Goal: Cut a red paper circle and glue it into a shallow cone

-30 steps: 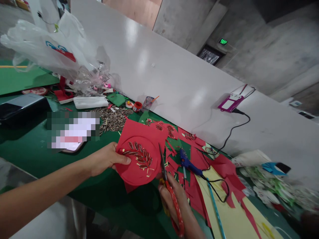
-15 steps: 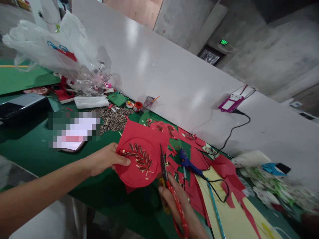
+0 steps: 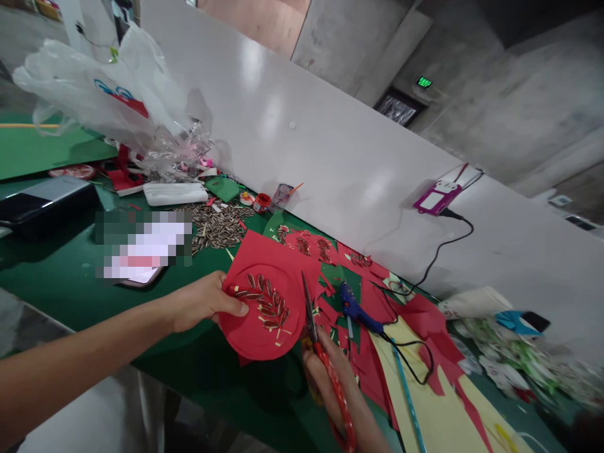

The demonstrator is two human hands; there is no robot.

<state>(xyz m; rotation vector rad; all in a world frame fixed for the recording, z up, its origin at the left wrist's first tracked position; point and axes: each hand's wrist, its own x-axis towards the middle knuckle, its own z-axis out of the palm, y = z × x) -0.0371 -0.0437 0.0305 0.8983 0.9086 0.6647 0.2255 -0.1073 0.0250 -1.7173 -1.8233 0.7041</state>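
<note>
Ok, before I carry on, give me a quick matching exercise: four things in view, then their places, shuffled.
1. scissors
2. red sheet with leaf pattern
3. blue glue gun
4. purple box

A. against the pale partition
B. in the left hand
C. lying among red scraps
D. in the right hand

Pairs: 1-D, 2-B, 3-C, 4-A

Nothing readable: characters on the lit green sign are too small
</note>
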